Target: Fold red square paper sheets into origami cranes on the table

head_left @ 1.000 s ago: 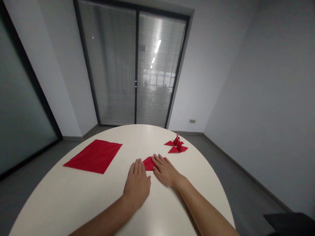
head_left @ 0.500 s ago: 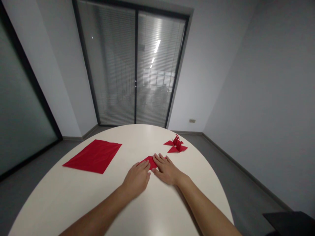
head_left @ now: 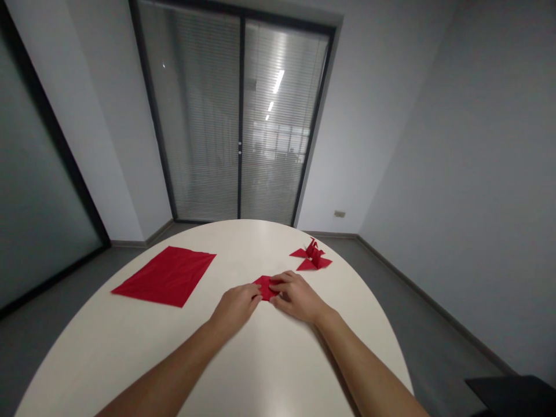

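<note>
A small folded piece of red paper lies on the table in front of me, between my two hands. My left hand has its fingers and thumb closed at the paper's left edge. On the opposite side, the bent fingers and thumb of my right hand grip the right part, hiding it. Beyond my right hand stand red origami cranes, close together with wings spread. A large flat sheet of red paper with creases rests to the left, apart from both hands.
Everything lies on a round white table. Past its far edge are glass panels with blinds in a dark frame. A black object is at the lower right, off the table.
My left hand has drawn slightly left, its fingers going from flat on the paper to a pinch at its edge. My right hand's outstretched fingers have curled in around the paper.
</note>
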`<action>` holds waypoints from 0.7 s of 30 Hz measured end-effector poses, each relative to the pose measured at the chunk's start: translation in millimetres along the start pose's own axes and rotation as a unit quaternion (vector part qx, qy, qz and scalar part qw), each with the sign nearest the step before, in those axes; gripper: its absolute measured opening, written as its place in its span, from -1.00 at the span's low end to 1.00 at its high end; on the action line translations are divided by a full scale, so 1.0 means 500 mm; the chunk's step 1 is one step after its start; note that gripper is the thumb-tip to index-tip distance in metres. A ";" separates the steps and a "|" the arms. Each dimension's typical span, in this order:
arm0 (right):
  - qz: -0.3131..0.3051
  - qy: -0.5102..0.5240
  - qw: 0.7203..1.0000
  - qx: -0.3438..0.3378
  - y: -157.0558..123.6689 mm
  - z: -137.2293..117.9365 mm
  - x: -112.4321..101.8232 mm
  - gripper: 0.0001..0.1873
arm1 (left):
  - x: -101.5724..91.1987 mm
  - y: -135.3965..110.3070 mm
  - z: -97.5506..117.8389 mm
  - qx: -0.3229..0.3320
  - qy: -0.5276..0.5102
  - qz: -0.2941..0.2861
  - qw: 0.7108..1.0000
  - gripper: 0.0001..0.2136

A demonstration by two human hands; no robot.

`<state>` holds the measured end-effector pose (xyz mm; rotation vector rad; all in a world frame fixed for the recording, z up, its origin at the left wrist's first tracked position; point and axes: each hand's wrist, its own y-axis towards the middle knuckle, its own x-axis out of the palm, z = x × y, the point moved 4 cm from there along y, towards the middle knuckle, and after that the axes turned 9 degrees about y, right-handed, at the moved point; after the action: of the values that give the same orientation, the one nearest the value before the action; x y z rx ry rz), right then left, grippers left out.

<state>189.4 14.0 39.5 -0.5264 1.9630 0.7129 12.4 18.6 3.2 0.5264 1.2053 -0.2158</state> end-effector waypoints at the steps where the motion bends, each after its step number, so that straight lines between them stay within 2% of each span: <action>1: 0.003 0.001 1.000 -0.001 0.000 0.000 0.000 -0.70 | -0.001 0.000 0.000 0.000 -0.003 0.001 1.000 -0.78; 13: 0.015 -0.015 0.998 0.051 0.007 0.003 0.004 -0.72 | -0.023 0.002 0.004 0.001 -0.043 0.021 0.999 -0.76; 21: 0.059 0.028 0.992 0.109 0.012 0.011 0.016 -0.74 | -0.018 0.005 -0.009 -0.016 -0.052 0.075 0.996 -0.80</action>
<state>185.5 21.7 31.9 -0.3016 2.1069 0.5513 6.4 21.9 10.9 0.5677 1.0613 -0.0946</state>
